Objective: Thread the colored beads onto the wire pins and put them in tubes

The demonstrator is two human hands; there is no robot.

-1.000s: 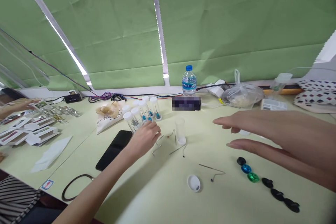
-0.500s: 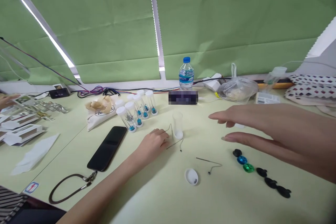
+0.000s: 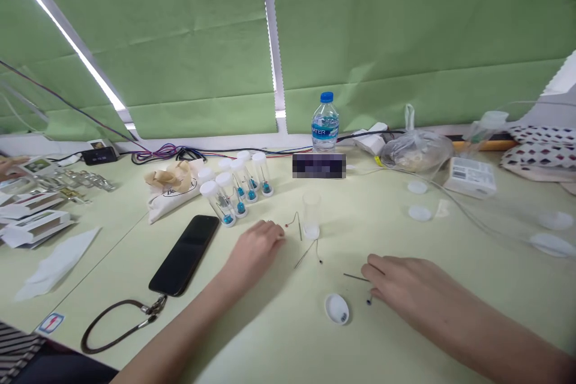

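My right hand [image 3: 400, 285] is low over the table, its fingers closed around the middle of a thin bent metal rod [image 3: 355, 277]. The rod's straight end and dark-tipped end stick out. My left hand [image 3: 256, 246] rests with its fingers curled under, and whatever they may hold is hidden. Just beyond its fingertips lies a bent rod with a red tip [image 3: 299, 228]. A second loose bent rod [image 3: 306, 253] lies in front of an upright clear tube [image 3: 312, 216] with a white base. Near my right hand is a round white cap [image 3: 337, 309].
Several capped tubes [image 3: 240, 189] with blue pieces stand behind my left hand, near a cloth pouch [image 3: 173, 192]. A phone [image 3: 184, 255] with a strap lies left. Water bottle [image 3: 326, 126], plastic bag [image 3: 416, 150] and small white box [image 3: 472, 177] stand at the back.
My right hand has come down and left from the air onto the bent rod and closed on it. The row of black, blue and green pieces is now hidden behind it.
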